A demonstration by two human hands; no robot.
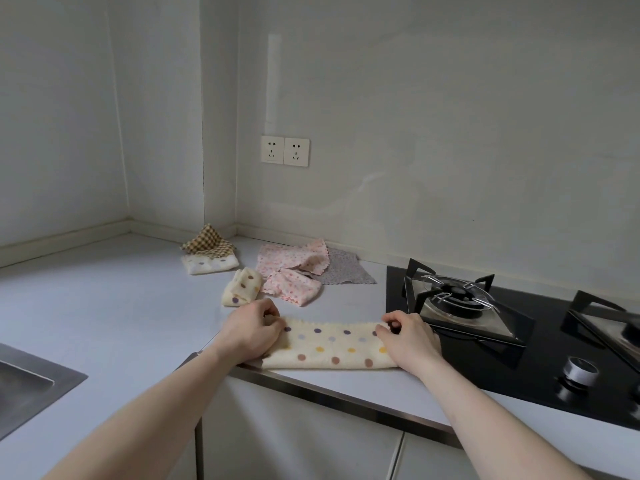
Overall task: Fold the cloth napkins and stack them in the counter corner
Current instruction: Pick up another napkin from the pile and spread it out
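Napkins first: the cream polka-dot napkin I'm working is lying as a long folded strip on the counter, stretched between my two hands and close to the front edge. My left hand pinches its left end with curled fingers, and my right hand does the same at the right end, thumb and fingertips bunched on the far corner.

What could go sideways, I reckon:
- the strip sits near the counter lip, so a sloppy pull toward me could drag it over the edge
- the gas hob is just beside my right hand, so swinging that end over could brush the pan support
- if one pinch only catches the top layer, the fold probably opens and ends up crooked

Count, as best I can tell:
- one strip in hand
- beyond my left hand, one folded polka-dot napkin, then a white dotted napkin with a brown checked napkin on it, near the corner
- beyond and between my hands, two pink floral napkins and one grey napkin, all unfolded or half done

So seven cloths, though the overlap in the pink pile makes that a bit shaky.
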